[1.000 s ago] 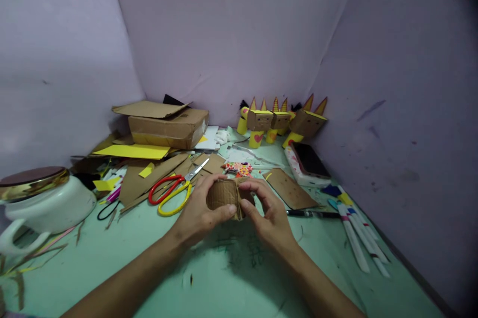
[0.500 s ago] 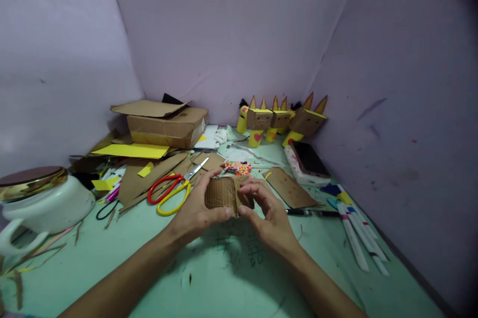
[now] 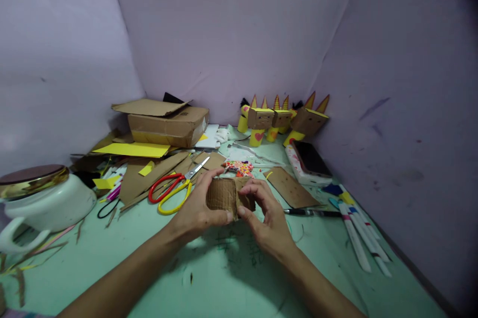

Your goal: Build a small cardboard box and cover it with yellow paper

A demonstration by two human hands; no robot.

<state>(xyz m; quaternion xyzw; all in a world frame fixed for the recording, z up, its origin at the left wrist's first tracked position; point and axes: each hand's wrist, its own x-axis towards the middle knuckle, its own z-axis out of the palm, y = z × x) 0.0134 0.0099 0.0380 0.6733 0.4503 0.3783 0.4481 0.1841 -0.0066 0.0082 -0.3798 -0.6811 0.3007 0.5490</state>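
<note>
A small folded piece of brown cardboard (image 3: 221, 194), ribbed on its face with a crease near its right part, is held up between both hands over the green table (image 3: 209, 278). My left hand (image 3: 197, 211) grips its left side, thumb along the lower edge and fingers at the top. On the right part, my right hand (image 3: 263, 213) pinches the cardboard between thumb and fingertips. Just left of my left hand lie scissors (image 3: 174, 192) with one red and one yellow handle, blades apart. A flat cardboard piece (image 3: 293, 188) lies beyond my right hand.
Cardboard scraps and a yellow sheet (image 3: 130, 149) lie before a cardboard box (image 3: 164, 127) at back left. A white lidded mug (image 3: 56, 206) stands left. Cardboard-headed yellow figures (image 3: 257, 121) stand at the back. Rightward are a phone (image 3: 311, 157), a black pen (image 3: 309, 212) and white markers (image 3: 356, 238).
Almost nothing differs. Both hands keep their hold on the cardboard, and the whole view has shifted very slightly.
</note>
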